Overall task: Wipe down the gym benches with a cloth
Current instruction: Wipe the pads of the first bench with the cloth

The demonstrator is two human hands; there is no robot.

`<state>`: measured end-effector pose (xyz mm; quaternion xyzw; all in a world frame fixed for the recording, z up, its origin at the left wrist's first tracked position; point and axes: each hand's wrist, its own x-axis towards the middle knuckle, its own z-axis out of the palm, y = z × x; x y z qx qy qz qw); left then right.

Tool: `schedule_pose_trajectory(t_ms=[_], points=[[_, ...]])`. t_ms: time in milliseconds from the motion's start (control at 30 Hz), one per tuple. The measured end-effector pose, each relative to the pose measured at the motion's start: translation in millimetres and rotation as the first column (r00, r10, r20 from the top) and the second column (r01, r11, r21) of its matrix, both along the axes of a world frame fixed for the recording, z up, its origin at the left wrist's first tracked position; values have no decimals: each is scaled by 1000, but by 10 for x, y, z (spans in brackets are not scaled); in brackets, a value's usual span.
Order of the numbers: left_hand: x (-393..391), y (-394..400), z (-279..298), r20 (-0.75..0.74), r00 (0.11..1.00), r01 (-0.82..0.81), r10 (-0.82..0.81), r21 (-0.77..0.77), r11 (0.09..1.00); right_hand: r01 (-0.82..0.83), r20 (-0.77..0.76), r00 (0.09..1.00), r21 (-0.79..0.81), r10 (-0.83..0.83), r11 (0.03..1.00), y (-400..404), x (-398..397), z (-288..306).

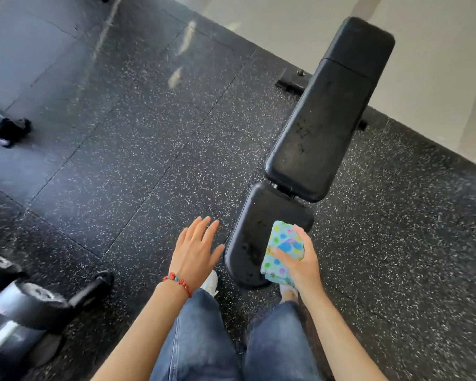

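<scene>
Bench pads point(322, 127): black vinyl-like cover, smooth, slight sheen, scuffed. Cloth point(282, 248): soft terry-looking fabric, matt. Floor point(149, 149): speckled rubber tiles, partly glossy.

- One view only, from a camera worn on the person's head.
- It looks steeply down and forward over the jeans-clad legs point(204, 339) onto the speckled rubber floor point(149, 160).
- Both hands sit close, low in frame; the bench point(322, 127) runs away toward the white wall point(437, 78).

Gym: padded bench point(322, 127), dumbbells point(25, 306), rubber flooring point(138, 149)
</scene>
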<state>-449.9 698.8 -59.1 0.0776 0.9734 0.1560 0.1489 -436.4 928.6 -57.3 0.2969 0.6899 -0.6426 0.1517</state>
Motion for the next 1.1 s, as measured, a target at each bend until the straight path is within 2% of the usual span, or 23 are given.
schedule_pose_trajectory(t_ms=[167,300,433,700,900,1000,1100], points=[[65,341,-142,13,969,-248,248,-29,968,-293,32,956,46,292,955,378,-425,-197],[301,704,-293,31,890,-453,454,-38,891,-568,58,823,74,565,820,643,-654,-440],[627,1003,-583,67,815,-574,576,-48,818,-720,77,694,118,716,684,742,-759,-766],[1052,1307,-1495,89,728,-681,679,-11,732,-846,75,530,118,845,520,526,-621,-1632],[1197,1384,-2217,30,717,-697,696,41,716,-902,69,413,171,908,397,393,-444,-2181],[1250,1400,-2524,-41,717,-693,696,64,718,-903,66,361,276,930,330,431,-343,-2382],[1281,1421,-2783,-133,719,-676,682,95,731,-851,38,363,420,931,314,475,-247,-2478]])
